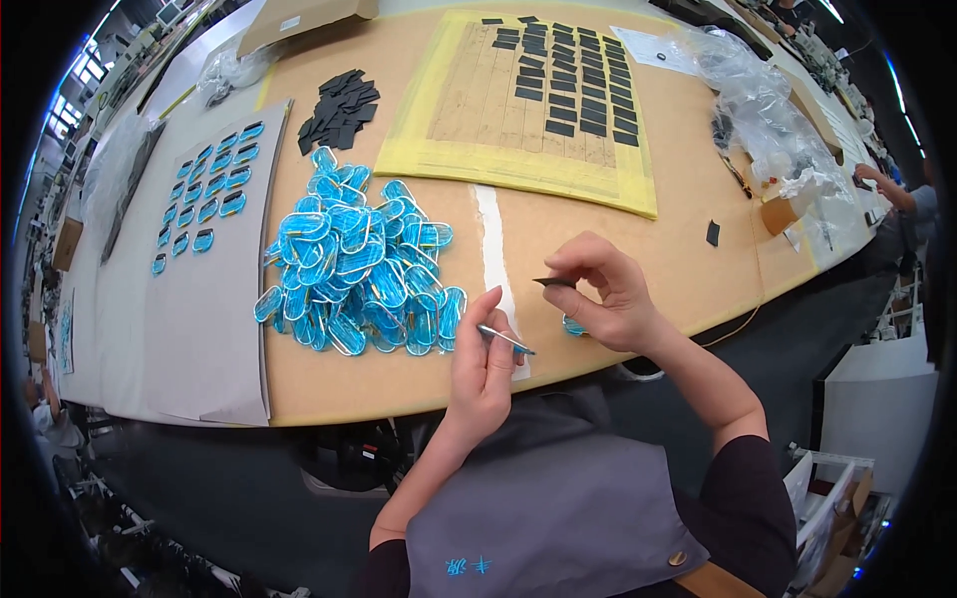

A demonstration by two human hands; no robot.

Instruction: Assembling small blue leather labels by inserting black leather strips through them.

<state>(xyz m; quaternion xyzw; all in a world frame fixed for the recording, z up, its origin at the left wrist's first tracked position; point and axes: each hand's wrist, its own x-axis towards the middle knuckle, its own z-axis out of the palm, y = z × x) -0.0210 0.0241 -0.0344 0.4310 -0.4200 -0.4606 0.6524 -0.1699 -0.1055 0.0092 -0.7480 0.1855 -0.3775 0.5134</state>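
Note:
My left hand [481, 374] pinches a blue oval patch [508, 341], seen almost edge-on, between thumb and fingers at the table's near edge. Just to its right and a little higher, my right hand [610, 297] grips a small black rectangular piece [554, 282] between thumb and forefinger. The two items are apart. Partly hidden beneath my right hand lies another blue patch [572, 326]. Left of my hands rises a heap of blue oval patches [344, 254] with pale rims.
Behind the heap is a pile of black pieces [341, 112]. A yellow-edged board [508, 177] carries rows of black rectangles [593, 105]. On a grey sheet [209, 339] at left, blue patches lie in rows. Clear plastic bags [753, 100], snips [739, 175] and an orange-brown object [778, 214] are at right.

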